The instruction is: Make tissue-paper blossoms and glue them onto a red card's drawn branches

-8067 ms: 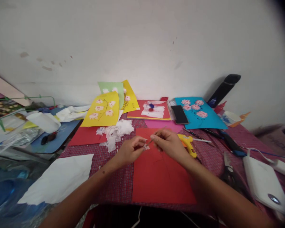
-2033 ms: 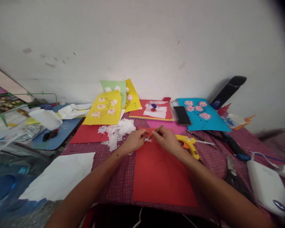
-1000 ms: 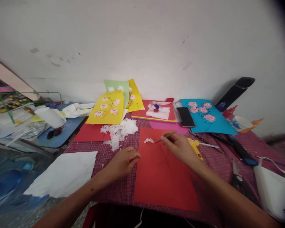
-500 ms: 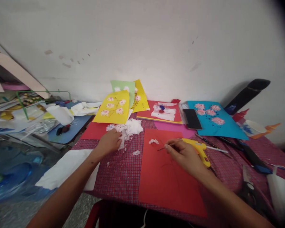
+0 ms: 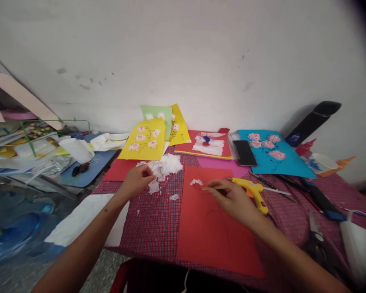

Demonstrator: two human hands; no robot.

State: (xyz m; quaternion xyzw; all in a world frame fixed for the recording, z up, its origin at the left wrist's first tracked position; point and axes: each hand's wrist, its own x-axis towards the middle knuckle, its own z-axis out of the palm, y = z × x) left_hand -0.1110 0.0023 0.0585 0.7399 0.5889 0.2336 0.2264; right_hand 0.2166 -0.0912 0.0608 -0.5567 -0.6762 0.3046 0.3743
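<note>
My right hand pinches a thin wooden stick over a sheet of red paper. The stick's tip points left, close to a small crumpled white paper piece on that sheet. Faint dark curved lines run across the red paper. My left hand is closed, thumb and fingers together, at the left edge of a heap of torn white paper scraps. Whether a scrap is between its fingertips I cannot make out. One loose scrap lies on the checked cloth between the hands.
A yellow glue gun lies beside my right hand. Scissors and a white mug-like object are at right. Behind are flower pictures on yellow and blue paper, and a phone. White paper lies front left.
My left hand has drawn back slightly from the scrap heap. My right hand has shifted a little left, bringing the stick, now more level, closer to the white piece.
</note>
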